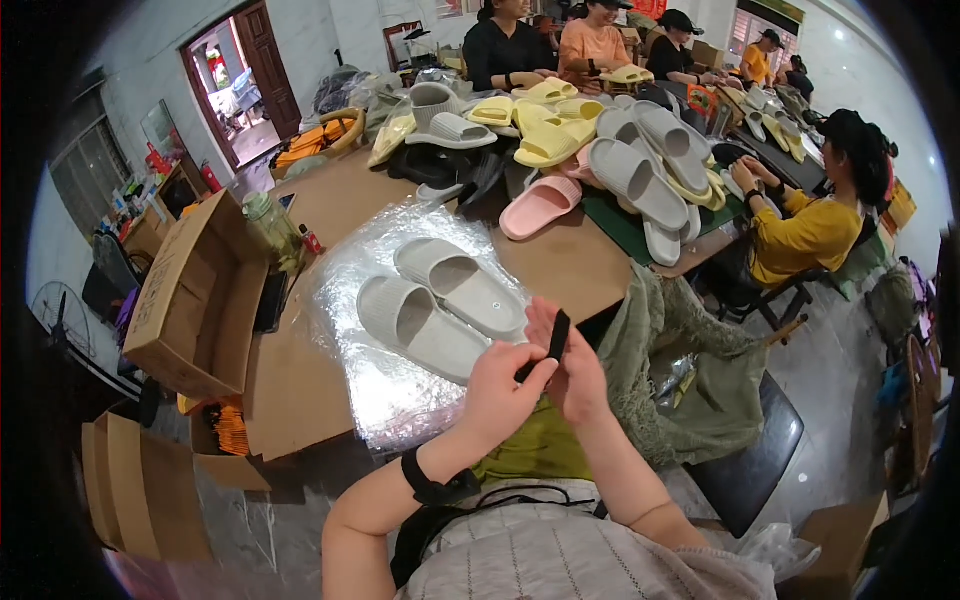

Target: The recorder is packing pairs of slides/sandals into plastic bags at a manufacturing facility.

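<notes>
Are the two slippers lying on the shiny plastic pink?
No, both slippers on the shiny plastic are light grey.

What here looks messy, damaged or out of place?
Mainly the slipper pile: yellow, gray and pink ones overlap at odd angles, while the gray pair sits neatly on clear bags. The green cloth by the table looks frayed along its edge. I see no obvious spill.

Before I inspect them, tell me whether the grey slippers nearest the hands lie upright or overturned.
Upright: both grey slippers show their straps and insoles facing up, atop the clear plastic.
</notes>
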The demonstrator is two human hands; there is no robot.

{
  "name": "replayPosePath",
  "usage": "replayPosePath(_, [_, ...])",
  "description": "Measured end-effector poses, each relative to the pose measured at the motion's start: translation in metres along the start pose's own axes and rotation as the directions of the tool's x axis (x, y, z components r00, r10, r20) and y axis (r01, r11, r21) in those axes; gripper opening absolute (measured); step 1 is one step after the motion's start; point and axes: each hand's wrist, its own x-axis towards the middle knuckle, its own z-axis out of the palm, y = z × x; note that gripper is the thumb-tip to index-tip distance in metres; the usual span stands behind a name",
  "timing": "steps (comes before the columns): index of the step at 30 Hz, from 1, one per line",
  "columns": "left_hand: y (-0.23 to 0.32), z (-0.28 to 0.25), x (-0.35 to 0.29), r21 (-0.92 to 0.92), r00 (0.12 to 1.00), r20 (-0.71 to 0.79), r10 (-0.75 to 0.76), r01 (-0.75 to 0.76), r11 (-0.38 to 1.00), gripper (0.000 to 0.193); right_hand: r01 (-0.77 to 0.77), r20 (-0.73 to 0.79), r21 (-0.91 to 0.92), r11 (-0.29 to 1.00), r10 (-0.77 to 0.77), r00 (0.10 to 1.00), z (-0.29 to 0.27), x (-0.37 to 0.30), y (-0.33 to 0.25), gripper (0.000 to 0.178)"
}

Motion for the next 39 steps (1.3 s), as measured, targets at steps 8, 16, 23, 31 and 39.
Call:
replayPosePath(8, [-0.004, -0.001, -0.003, 0.154, 0.982, -0.057, 0.181, -0.171, 0.973, 0.016, 0.199, 0.329, -0.68, 0.706, 0.05, 0.943, -0.009, 0.016, -0.004, 0.087])
replayPosePath(16, [-0.002, -0.002, -0.009, -0.133, 0.995, -0.049, 0.09, -0.096, 0.986, 0.032, -0.313, -0.159, -0.121, 0.942, 0.293, 0.943, 0.029, 0.036, -0.011, 0.085])
replayPosePath(23, [0.017, -0.028, 0.001, -0.137, 0.958, 0.227, -0.175, 0.209, 0.968, 0.021, -0.019, -0.012, -0.496, 0.868, 0.015, 1.0, 0.016, 0.041, 0.008, 0.072])
replayPosePath(31, [-0.016, 0.002, -0.005, 0.058, 0.997, 0.063, 0.049, -0.053, 0.997, 0.019, 0.093, -0.072, -0.907, 0.411, -0.368, 0.927, -0.008, 0.088, 0.038, 0.065])
replayPosePath(39, [0.01, 0.025, -0.005, 0.183, 0.997, 0.06, 0.056, -0.066, 0.981, 0.023, 0.177, 0.432, -0.572, -0.801, -0.11, 0.895, 0.019, 0.092, 0.047, 0.043])
